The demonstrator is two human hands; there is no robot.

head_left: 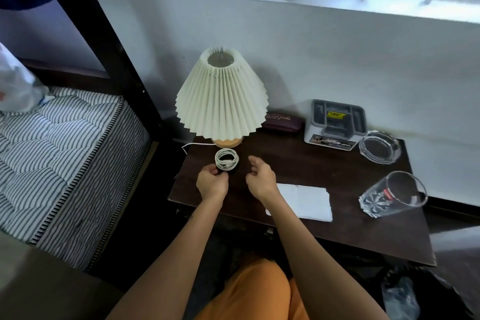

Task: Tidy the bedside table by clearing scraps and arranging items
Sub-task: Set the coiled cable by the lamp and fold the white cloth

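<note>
A coiled white cable [226,159] lies on the dark wooden bedside table [337,231], just in front of the lamp's wooden base. My left hand [211,183] pinches the near edge of the coil with its fingertips. My right hand [259,176] hovers just right of the coil, fingers curled and apart, holding nothing. A white pleated-shade lamp [222,96] stands at the table's back left. A white paper tissue [304,201] lies flat near the front, partly under my right wrist.
A tipped-over drinking glass [392,195] lies at the right. Behind it sit a clear glass ashtray [379,147], a grey-white organiser box [335,122] and a dark maroon case [283,121]. A striped mattress [65,153] and black bed post [117,60] stand left.
</note>
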